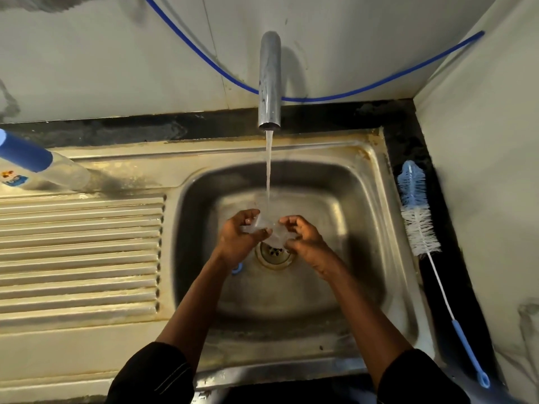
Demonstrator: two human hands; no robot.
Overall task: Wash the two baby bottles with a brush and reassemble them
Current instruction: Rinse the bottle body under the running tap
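Clear bottle part (pixel 272 233): held between both hands over the drain (pixel 274 255), mid-basin, under the stream from the tap (pixel 269 83); I cannot tell which part it is.
Left hand (pixel 237 239): fingers curled round the part's left side.
Right hand (pixel 303 240): fingers and thumb curled, pinching its right side.
Brush (pixel 417 217): untouched on the dark counter strip just outside the right rim of the sink (pixel 379 176), well apart from the hands.
Brush axis: runs along that rim, bristle head toward the back corner, blue handle toward the front edge.
Nearer hand: the right, by my reading; it would have to let go and reach rightward over the rim.
Capped bottle (pixel 43 167): tilted at the sink's back left corner, on the left hand's side.
Blue ring (pixel 236 269): in the basin beside the left wrist.
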